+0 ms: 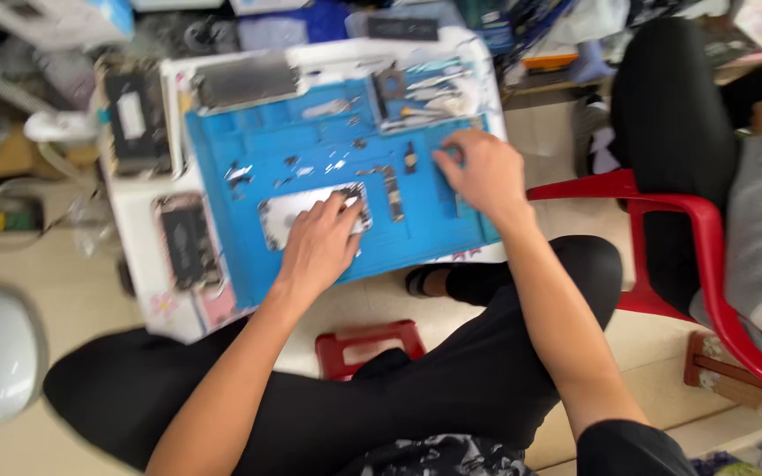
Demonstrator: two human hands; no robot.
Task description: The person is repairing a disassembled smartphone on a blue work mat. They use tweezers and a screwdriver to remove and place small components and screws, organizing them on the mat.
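My left hand point(319, 240) rests on an opened silver phone body point(286, 210) that lies on a blue work mat point(222, 150), fingers curled on its right end. My right hand point(480, 167) is on the right part of the mat, fingertips down among small dark parts point(390, 189); the picture is blurred, so I cannot tell if it pinches one. Several metal tools point(425, 92) lie at the mat's far right corner.
The mat sits on a low white table point(138, 229) with other opened phones point(187, 242) and a dark part point(134, 119). Another person sits on a red plastic chair point(690, 220) at the right. A red stool point(368, 339) stands below my legs.
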